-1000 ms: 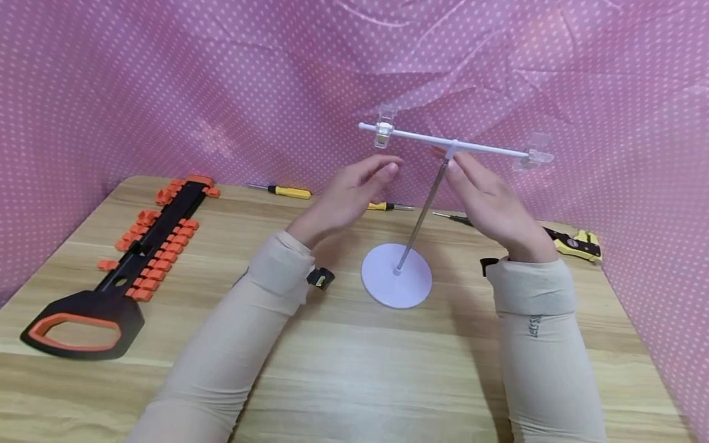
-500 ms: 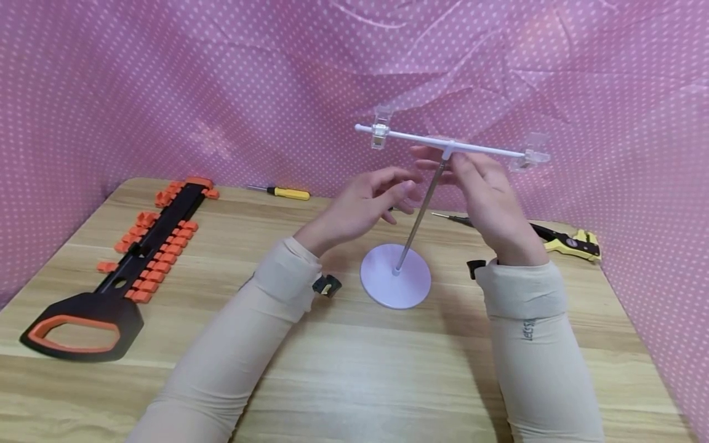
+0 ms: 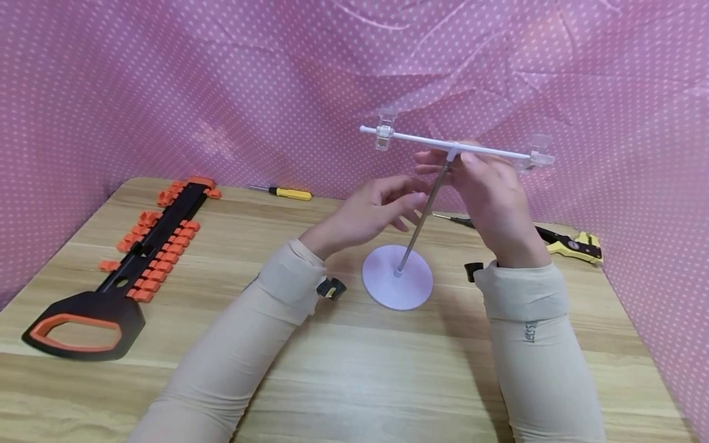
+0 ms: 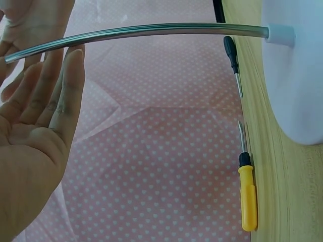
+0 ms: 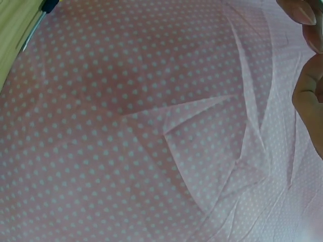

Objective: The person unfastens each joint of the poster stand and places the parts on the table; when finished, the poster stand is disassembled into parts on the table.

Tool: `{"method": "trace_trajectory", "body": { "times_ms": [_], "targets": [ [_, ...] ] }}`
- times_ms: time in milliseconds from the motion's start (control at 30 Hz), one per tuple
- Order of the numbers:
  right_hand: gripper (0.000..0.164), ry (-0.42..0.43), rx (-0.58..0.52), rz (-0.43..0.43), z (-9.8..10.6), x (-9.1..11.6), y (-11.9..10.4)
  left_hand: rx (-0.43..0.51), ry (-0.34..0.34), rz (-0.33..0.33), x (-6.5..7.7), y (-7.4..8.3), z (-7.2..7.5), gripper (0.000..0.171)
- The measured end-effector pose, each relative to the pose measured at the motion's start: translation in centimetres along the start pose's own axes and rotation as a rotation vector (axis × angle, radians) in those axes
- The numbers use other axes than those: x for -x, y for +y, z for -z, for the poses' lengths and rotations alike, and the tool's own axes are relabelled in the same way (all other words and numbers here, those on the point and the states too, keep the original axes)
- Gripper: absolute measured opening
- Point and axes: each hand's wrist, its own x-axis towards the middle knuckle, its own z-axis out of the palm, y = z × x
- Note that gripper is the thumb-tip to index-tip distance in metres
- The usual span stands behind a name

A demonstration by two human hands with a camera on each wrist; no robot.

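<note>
A T-shaped display stand (image 3: 397, 283) has a round white base on the table, a thin metal pole (image 4: 166, 29) and a white crossbar. Clear plastic clips sit near both ends of the crossbar. My right hand (image 3: 495, 200) pinches the crossbar just right of the pole joint, thumb in front. Its other fingers reach behind the pole. In the right wrist view only fingertips (image 5: 309, 96) show at the right edge. My left hand (image 3: 360, 212) is beside the middle of the pole with loosely bent fingers; in the left wrist view its fingertips are right at the pole.
A black socket rail (image 3: 146, 240) with orange clips and a looped handle lies at the left. A yellow screwdriver (image 3: 292, 194) lies along the back edge, a dark one (image 4: 231, 53) farther right. Yellow-black wire strippers (image 3: 573, 247) lie back right. Pink dotted cloth (image 3: 249, 92) hangs behind.
My right hand has moved up, its thumb shifting from the pole top to the crossbar. My left hand has moved right and slightly down toward the pole. The stand stays nearly in place.
</note>
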Motion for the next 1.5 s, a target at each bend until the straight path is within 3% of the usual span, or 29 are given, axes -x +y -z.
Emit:
{"method": "trace_trajectory", "body": {
  "times_ms": [100,333,533,767,1500],
  "targets": [
    [0.028,0.004,-0.034,0.014,-0.2,0.1,0.0,0.004,-0.012,0.001,0.0,0.0,-0.2,0.039],
    [0.034,0.099,0.068,0.002,-0.9,0.1,0.1,-0.012,-0.003,-0.003,0.0,-0.1,-0.7,0.032],
    [0.037,0.151,0.105,-0.009,-1.2,0.1,0.1,0.032,-0.011,-0.042,-0.2,-0.5,-1.4,0.024],
    [0.031,0.145,0.083,-0.014,-1.1,0.1,0.3,0.027,-0.016,-0.054,-0.3,-0.7,-1.9,0.018],
    [0.03,0.174,0.153,-0.037,-1.2,0.2,0.0,-0.043,-0.001,-0.028,-0.4,-0.7,-2.1,0.017]
  ]
}}
